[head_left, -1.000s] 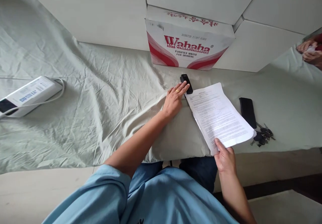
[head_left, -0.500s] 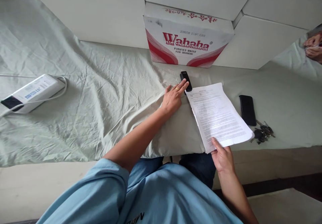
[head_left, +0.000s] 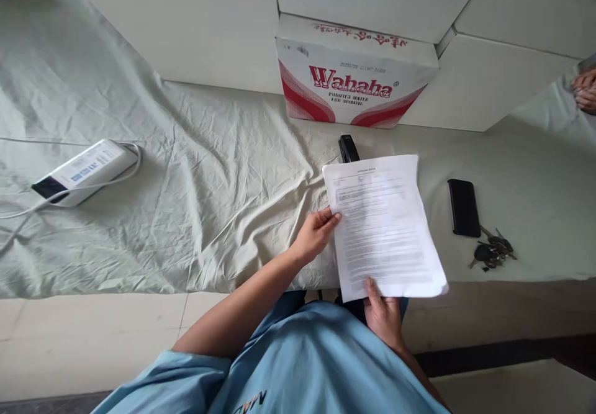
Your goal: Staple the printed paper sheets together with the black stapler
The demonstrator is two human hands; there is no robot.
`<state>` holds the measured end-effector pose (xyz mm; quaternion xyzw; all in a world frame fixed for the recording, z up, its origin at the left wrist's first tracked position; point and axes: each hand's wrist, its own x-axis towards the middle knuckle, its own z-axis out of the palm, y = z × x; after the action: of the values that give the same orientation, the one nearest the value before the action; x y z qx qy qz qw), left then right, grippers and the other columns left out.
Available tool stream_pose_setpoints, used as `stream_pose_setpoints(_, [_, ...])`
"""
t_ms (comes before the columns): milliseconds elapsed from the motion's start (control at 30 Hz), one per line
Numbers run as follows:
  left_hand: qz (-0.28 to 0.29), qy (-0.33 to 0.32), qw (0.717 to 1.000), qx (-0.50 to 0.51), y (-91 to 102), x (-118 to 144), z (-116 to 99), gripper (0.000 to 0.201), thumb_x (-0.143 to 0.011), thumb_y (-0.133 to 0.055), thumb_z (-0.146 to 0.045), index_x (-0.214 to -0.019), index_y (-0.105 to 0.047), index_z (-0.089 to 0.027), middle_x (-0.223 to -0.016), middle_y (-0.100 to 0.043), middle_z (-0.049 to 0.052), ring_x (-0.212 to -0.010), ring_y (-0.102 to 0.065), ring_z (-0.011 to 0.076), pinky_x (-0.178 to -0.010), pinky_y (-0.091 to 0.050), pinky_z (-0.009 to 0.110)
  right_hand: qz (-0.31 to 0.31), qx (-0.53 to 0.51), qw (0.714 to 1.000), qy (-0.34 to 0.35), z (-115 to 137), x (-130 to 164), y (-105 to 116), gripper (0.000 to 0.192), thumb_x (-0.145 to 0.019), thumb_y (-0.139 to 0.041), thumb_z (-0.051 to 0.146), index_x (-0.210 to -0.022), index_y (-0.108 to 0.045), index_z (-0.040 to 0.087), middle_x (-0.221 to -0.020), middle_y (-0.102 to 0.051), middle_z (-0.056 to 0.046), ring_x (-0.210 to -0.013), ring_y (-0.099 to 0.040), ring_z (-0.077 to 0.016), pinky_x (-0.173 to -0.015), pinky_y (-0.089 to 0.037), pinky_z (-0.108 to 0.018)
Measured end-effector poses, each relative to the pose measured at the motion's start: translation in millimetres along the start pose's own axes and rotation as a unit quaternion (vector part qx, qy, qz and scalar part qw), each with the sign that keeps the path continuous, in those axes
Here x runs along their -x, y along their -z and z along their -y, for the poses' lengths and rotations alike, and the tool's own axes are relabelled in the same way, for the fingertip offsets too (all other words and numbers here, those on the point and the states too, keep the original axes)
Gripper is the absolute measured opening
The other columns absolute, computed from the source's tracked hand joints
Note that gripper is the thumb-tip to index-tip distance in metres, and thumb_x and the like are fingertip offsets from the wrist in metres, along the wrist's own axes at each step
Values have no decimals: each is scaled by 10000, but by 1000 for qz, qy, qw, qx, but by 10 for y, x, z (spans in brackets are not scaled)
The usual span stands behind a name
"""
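White paper sheets (head_left: 384, 228) | long axis away from body | left hand (head_left: 316, 234), right hand (head_left: 382, 315) pinch edges

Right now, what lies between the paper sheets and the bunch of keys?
Head view: a black phone lies flat on the sheet, between the paper sheets and the keys, apart from the paper.

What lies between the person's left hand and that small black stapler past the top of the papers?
Only the top left corner of the papers lies on that line. The left hand grips their left edge, the right hand their bottom edge, and the stapler lies on the sheet just beyond their top edge.
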<state>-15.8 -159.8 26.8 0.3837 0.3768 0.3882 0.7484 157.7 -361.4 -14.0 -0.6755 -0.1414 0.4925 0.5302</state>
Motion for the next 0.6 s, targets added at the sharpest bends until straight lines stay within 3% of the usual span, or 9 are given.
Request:
stream_pose_setpoints(67, [-55,-3,998,2,111,-42,-29,584,-831,-966,-741,-986,-896,-182,-979,-894,106,-995,-853,329,-992,-677,478,-42,-13,999,5,150,-88,78,590,-795,-986,676,-1209,-864,275,-1179,-901,-90,-1223,-827,-338,-1124,-676,-501])
stream_pose_setpoints(167, [-87,9,996,17,259,-101,-95,516,-733,-1069,-636,-918,-896,-185,-943,-896,86,-873,-835,275,-908,-687,442,-106,-36,987,118,561,-368,283,638,-871,-893,738,-1337,-793,314,-1323,-855,-78,-1232,-789,-276,-1088,-657,-450])
stream_pose_setpoints(267, [-63,31,995,73,297,-139,-122,495,-645,-1134,-515,-950,-903,-202,-978,-907,77,-866,-848,278,-909,-703,462,-93,7,974,205,989,-760,420,688,-850,-935,719,-1366,-744,305,-1400,-814,-94,-1229,-760,-250,-1050,-641,-430])
stream_pose_setpoints(333, [-45,39,993,106,283,-167,-107,514,-625,-1144,-470,-987,-898,-201,-1010,-911,88,-927,-870,313,-962,-708,502,-54,36,978,198,1175,-1014,385,769,-800,-977,728,-1390,-736,299,-1425,-803,-106,-1286,-744,-263,-1068,-626,-433])
stream_pose_setpoints(433, [-34,45,991,122,277,-212,-63,551,-632,-1135,-470,-1019,-878,-174,-1046,-912,132,-1043,-883,383,-1049,-695,566,17,38,984,174,1267,-1317,168,851,-683,-1014,797,-1323,-768,294,-1298,-829,-91,-1205,-759,-271,-1020,-625,-413])
stream_pose_setpoints(500, [-39,51,990,122,298,-235,-33,576,-650,-1123,-482,-1047,-856,-161,-1078,-910,155,-1087,-879,413,-1070,-693,600,50,58,980,182,1231,-1461,4,789,-658,-1034,781,-1216,-800,273,-1170,-842,-73,-1086,-765,-256,-985,-619,-391])
stream_pose_setpoints(600, [-56,71,986,137,348,-257,3,619,-667,-1111,-472,-1115,-812,-165,-1104,-907,160,-1121,-875,430,-1077,-697,632,12,134,962,236,1107,-1602,-136,597,-720,-1018,726,-973,-801,230,-907,-801,-13,-861,-699,-197,-879,-583,-337])
